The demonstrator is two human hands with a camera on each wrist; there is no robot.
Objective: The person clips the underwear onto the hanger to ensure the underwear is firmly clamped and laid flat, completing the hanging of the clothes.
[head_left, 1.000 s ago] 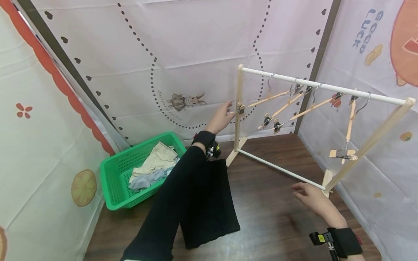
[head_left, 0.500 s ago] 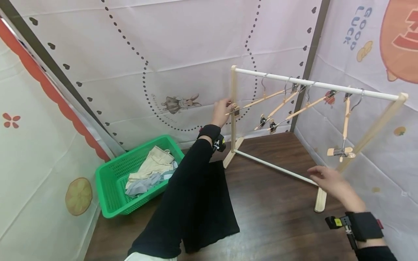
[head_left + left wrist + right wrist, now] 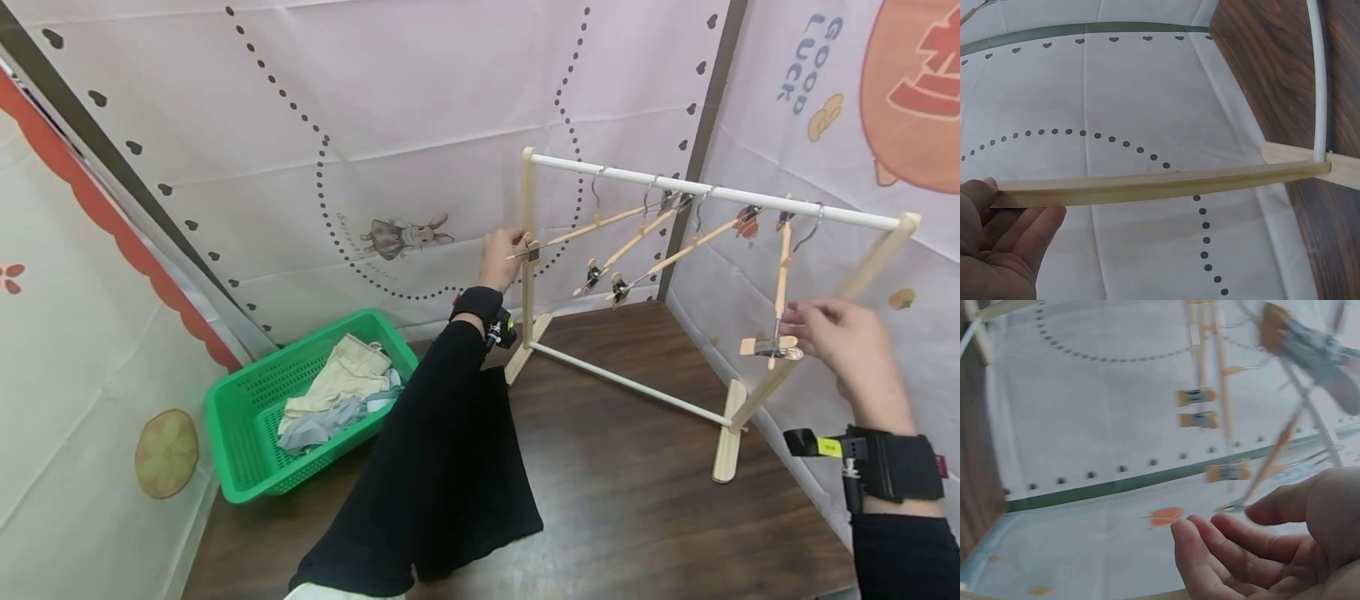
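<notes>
A wooden drying rack with a white top rail [image 3: 697,187] carries several clip hangers. At its left end my left hand [image 3: 502,260] grips the upright wooden post [image 3: 1147,189], thumb on one side and fingers on the other, as the left wrist view shows. Close by is the end clip [image 3: 532,250] of the leftmost hanger [image 3: 600,223]. My right hand [image 3: 847,342] is beside the rightmost hanger [image 3: 782,271], near its lower clip [image 3: 771,347]. In the right wrist view, its fingers [image 3: 1194,550] are loosely bent with nothing between them.
On the brown floor [image 3: 600,467], a green basket [image 3: 225,446] stands at left with cream and grey-blue cloths [image 3: 345,375] in it. The rack's lower rail [image 3: 630,383] and foot [image 3: 727,450] lie between my arms. Printed fabric walls [image 3: 435,100] enclose the space.
My left hand has moved onto the rack's left post. My right hand has risen from near the lower rail to beside the rightmost hanger. The view has shifted slightly.
</notes>
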